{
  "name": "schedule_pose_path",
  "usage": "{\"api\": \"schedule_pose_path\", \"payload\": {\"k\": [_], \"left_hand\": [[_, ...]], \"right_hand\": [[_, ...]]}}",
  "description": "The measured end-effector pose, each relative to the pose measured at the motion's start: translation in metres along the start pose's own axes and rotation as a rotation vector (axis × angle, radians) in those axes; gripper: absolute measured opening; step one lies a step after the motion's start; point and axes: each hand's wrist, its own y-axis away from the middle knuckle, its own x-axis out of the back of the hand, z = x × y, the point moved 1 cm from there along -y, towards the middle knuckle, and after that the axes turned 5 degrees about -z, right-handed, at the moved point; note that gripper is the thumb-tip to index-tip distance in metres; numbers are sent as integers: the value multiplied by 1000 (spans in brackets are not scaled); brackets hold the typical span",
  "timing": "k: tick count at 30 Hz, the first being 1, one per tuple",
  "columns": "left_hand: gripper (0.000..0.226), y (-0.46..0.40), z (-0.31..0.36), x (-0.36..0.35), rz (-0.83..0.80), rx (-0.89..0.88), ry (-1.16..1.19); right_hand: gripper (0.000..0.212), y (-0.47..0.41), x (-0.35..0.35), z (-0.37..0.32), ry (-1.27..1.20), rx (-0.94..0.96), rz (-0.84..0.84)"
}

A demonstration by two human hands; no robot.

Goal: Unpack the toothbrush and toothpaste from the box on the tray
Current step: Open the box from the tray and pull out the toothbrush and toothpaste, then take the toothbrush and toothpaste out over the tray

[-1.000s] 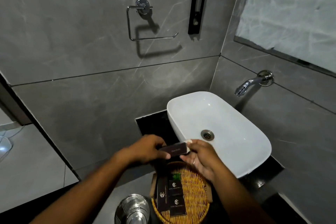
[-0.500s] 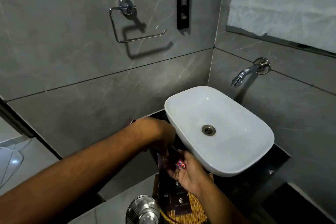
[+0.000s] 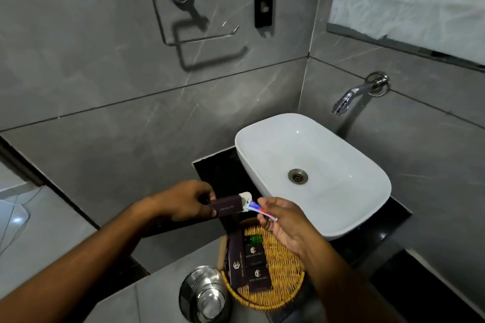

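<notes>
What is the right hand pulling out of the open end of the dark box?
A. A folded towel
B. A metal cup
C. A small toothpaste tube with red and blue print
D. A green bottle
C: the right hand pinches a small white toothpaste tube with red and blue print at the open flap of the dark box, which the left hand holds.

The box (image 3: 227, 208) in my left hand (image 3: 183, 200) looked like dull dark card. The little tube (image 3: 259, 209) in my right hand (image 3: 284, 220) was shiny. Below the box, the tray (image 3: 284, 286) was rough woven straw. The sink (image 3: 315, 173) beside the tray was smooth, glossy white. The tap (image 3: 349, 97) was shiny metal.
</notes>
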Motion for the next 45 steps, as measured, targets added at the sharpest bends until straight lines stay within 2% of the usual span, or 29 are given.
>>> {"api": "schedule_pose_path", "payload": {"k": [3, 5, 9, 10, 18, 22, 25, 26, 29, 30, 32, 34, 37, 39, 41, 43, 45], "left_hand": [[16, 4, -17, -22, 61, 16, 195], [15, 4, -30, -38, 118, 42, 228], [26, 7, -71, -68, 267, 209, -97], [27, 9, -84, -75, 288, 249, -85], [24, 3, -147, -146, 413, 494, 488], [27, -23, -180, -195, 439, 592, 728], [33, -53, -210, -234, 473, 649, 910], [35, -64, -220, -248, 467, 663, 944], [36, -93, -249, -287, 413, 666, 951], [38, -101, -255, -296, 396, 678, 935], [53, -105, -259, -302, 411, 721, 933], [56, -102, -249, -289, 515, 728, 944], [37, -87, -212, -244, 737, 653, 1009], [27, -74, -172, -208, 855, 508, 981], [23, -61, -120, -173, 907, 278, 814], [24, -51, -66, -148, 823, 50, 594], [28, -46, -20, -133, 624, -81, 445]], "right_hand": [[8, -2, -5, 1, 62, -23, -20], [3, -4, -9, 2, 135, -34, -23], [9, -3, -8, -8, 416, 13, 72], [10, -2, -6, -12, 495, 35, 97], [6, 15, -16, -32, 1153, 98, 168], [9, 8, -28, -19, 1306, 107, 96], [8, -3, -17, -19, 1410, 160, 105], [19, -7, -10, -19, 1423, 138, 106], [69, -10, 20, -15, 1364, 34, 145], [77, -13, 34, -13, 1345, 16, 118], [83, -20, 49, -15, 1333, 10, 107], [70, -24, 43, -13, 1400, 99, 69], [29, -21, 10, -11, 1454, 205, 91], [4, -23, -5, -9, 1520, 249, 85], [13, -20, -11, -10, 1516, 249, 73], [10, -17, -15, -10, 1457, 212, 40], [9, -8, -21, -11, 1454, 203, 6]]}}
